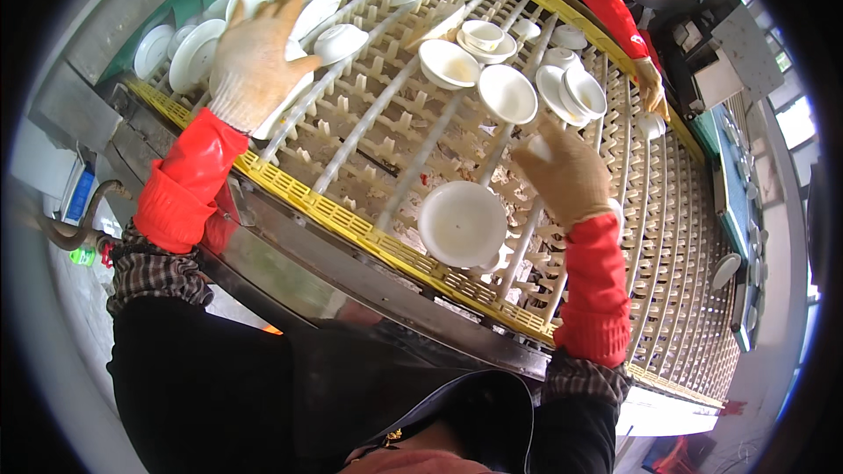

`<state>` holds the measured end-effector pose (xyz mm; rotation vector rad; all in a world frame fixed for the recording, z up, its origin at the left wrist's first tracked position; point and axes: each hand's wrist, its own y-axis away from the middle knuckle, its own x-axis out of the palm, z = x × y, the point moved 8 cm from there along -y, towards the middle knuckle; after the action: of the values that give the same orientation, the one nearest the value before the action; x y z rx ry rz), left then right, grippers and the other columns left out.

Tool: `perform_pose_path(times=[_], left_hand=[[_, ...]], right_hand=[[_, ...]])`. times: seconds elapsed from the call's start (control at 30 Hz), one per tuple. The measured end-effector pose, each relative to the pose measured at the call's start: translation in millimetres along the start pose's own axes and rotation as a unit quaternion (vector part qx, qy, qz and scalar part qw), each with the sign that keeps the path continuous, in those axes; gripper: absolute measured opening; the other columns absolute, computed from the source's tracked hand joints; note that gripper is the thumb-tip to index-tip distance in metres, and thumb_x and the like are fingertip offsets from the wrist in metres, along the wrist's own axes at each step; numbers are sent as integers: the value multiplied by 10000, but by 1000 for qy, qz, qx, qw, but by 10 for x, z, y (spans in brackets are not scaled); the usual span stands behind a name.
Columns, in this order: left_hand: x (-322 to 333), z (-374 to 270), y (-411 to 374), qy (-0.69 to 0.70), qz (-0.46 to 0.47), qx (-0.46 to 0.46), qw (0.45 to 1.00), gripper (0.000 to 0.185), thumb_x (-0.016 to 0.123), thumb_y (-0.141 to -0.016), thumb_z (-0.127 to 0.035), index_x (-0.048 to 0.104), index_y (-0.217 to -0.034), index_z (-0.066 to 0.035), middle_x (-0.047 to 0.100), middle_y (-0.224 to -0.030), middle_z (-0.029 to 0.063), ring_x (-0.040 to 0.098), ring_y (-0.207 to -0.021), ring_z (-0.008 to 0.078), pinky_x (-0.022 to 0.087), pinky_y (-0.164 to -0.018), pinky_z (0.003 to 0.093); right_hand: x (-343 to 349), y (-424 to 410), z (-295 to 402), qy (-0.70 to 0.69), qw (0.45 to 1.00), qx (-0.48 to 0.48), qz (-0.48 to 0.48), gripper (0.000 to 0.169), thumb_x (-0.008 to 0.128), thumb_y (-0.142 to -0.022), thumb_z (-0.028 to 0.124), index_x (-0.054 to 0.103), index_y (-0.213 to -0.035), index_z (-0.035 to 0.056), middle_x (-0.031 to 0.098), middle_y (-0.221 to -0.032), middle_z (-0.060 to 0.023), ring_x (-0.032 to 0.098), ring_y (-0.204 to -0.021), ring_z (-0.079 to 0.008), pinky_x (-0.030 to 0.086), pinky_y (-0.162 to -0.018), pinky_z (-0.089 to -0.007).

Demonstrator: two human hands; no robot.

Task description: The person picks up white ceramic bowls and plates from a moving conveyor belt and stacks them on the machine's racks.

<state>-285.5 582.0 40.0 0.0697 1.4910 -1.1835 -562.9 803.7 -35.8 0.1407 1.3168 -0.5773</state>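
My left hand (260,56), in a cream work glove with a red rubber cuff, is over white plates at the left of a pegged conveyor belt (369,138). Its fingers are spread, and it partly hides a plate (284,108) standing aslant beneath it. A small white bowl (340,44) is just right of its thumb. My right hand (570,174), gloved alike, reaches over the belt below a white bowl (508,94). A small white piece (540,148) shows at its fingers; whether they grip it cannot be told. A larger white bowl (462,224) sits nearer me.
Several plates (197,56) lean between pegs at the far left. More bowls (449,64) lie mid-belt, some stacked. A yellow slotted edge (355,230) borders the belt on my side. Across it, a co-worker's gloved hand (651,89) is near a small cup (651,125).
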Motion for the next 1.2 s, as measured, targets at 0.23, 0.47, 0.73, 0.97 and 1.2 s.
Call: perform_pose_path(times=[0.23, 0.47, 0.73, 0.97, 1.2], left_hand=[[730, -880, -676, 239, 157, -27, 958, 807, 617, -869, -563, 473, -1401, 27, 565, -1335, 258, 573, -1218, 334, 432, -1049, 368], [1912, -998, -1185, 146, 243, 38, 958, 661, 526, -890, -571, 684, -1032, 55, 673, -987, 277, 662, -906, 375, 478, -812, 464], [375, -346, -476, 318, 142, -13, 937, 444, 591, -896, -414, 711, -1055, -17, 657, -893, 190, 636, -801, 272, 489, -738, 384], [-789, -1501, 345, 329, 83, 314, 887, 404, 673, -885, -435, 708, -1051, -68, 626, -867, 154, 646, -772, 243, 542, -694, 353], [-512, -1904, 279, 597, 95, 265, 751, 792, 729, -804, -543, 543, -1356, -6, 618, -1224, 261, 623, -1094, 391, 458, -1037, 467]], right_hand=[[250, 515, -498, -388, 918, 79, -28, 424, 640, -939, 242, 598, -1324, 68, 678, -1185, -116, 623, -1087, -164, 473, -947, -291], [162, 680, -434, -425, 903, 51, -36, 401, 621, -963, 224, 596, -1330, 65, 656, -1243, -99, 580, -1171, -158, 437, -1005, -277], [-103, 731, -464, -583, 801, 129, -37, 384, 637, -959, 279, 648, -1236, 13, 674, -1058, -63, 627, -916, -136, 507, -819, -263], [-653, -619, 214, -478, 821, -256, -179, 427, 694, -842, 153, 595, -1242, 41, 662, -1132, -164, 645, -1030, -322, 528, -880, -381], [-603, -449, 302, -346, 896, -228, -158, 373, 673, -890, 166, 573, -1205, -8, 649, -1058, -192, 676, -983, -300, 558, -842, -369]])
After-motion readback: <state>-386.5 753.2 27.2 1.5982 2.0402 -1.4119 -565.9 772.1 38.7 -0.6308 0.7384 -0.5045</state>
